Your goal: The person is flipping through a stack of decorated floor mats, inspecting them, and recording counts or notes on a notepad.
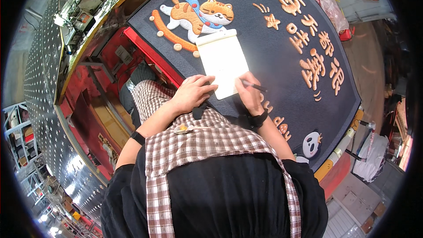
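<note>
A white notepad (223,61) with a bound top edge lies on a dark mat decorated with raised figures. My right hand (250,93) is closed around a dark pen (255,86), resting on the pad's lower right part. Along the pad's lower left edge lies my left hand (194,93), its fingers stretched out and touching the paper. The paper is so bright that any writing on it cannot be made out. Just beyond the pad sits a raised orange and white cat figure (196,15) on a skateboard.
The dark mat (260,44) carries raised orange lettering (315,57) at the right and a white koala-like figure (311,144) near its lower right corner. A studded dark panel (48,92) with machines stands at the left. Plastic bags (324,0) lie beyond the far right edge.
</note>
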{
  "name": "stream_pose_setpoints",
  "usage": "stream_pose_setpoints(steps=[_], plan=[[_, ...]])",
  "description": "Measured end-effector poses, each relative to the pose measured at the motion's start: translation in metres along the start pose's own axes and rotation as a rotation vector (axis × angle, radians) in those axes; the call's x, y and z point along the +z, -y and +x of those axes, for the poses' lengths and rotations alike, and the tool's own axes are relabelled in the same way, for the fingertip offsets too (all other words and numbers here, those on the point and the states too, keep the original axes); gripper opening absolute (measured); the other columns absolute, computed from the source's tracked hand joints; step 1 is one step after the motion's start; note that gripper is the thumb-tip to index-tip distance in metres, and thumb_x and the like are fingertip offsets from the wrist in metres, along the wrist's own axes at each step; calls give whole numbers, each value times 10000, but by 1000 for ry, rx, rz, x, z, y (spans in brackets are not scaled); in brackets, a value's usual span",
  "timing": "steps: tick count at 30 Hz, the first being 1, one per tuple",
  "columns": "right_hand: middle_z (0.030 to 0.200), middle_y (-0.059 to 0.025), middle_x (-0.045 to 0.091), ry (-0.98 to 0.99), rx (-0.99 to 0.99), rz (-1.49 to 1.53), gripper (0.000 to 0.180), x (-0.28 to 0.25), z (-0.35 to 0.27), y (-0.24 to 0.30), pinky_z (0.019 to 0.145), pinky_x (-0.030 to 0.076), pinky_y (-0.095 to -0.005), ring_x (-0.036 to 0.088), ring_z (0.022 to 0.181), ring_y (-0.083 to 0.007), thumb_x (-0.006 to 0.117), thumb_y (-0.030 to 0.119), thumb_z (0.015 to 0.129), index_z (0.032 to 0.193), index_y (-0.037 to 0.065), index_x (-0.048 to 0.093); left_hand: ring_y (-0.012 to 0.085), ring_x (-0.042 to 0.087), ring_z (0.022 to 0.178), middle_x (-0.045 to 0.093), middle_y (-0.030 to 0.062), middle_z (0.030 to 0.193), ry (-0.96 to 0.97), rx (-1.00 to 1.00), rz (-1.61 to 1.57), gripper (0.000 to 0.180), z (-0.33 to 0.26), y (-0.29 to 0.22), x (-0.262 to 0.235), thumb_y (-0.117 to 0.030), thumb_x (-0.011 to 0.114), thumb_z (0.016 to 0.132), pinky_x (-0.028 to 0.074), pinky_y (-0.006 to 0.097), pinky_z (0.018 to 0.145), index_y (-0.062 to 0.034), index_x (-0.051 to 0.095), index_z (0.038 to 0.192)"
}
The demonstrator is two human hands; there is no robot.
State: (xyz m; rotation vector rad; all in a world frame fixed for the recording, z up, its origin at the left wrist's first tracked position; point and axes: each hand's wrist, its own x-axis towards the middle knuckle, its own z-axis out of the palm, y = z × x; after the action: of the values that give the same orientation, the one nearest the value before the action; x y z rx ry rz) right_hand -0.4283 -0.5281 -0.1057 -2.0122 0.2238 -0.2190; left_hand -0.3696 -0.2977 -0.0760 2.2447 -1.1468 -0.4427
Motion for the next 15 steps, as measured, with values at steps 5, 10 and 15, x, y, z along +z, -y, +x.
stream_pose_setpoints(steps=[5, 10, 15], plan=[[709, -109, 587, 14, 11, 6, 88, -1, 1, 1, 630, 448, -358, 562, 680, -237, 616, 35, 794, 756, 13, 540, 259, 450, 1207, 490, 52, 1322, -1, 3, -1, 377, 0, 2, 1, -138, 634, 811, 379, 418, 989, -163, 608, 1186], [704, -103, 584, 9, 10, 12, 86, 0, 1, 1, 632, 447, -357, 559, 682, -234, 614, 32, 792, 755, 14, 538, 259, 450, 1206, 491, 52, 1322, -2, 5, 1, 380, 0, 3, 1, -137, 636, 809, 378, 417, 990, -163, 610, 1188], [700, -97, 583, 25, 8, -7, 89, 0, 0, 0, 629, 444, -361, 550, 677, -233, 611, 29, 790, 748, 20, 533, 260, 450, 1204, 492, 55, 1321, -5, 3, -2, 378, 0, 1, -1, -135, 638, 809, 375, 414, 990, -157, 613, 1185]])
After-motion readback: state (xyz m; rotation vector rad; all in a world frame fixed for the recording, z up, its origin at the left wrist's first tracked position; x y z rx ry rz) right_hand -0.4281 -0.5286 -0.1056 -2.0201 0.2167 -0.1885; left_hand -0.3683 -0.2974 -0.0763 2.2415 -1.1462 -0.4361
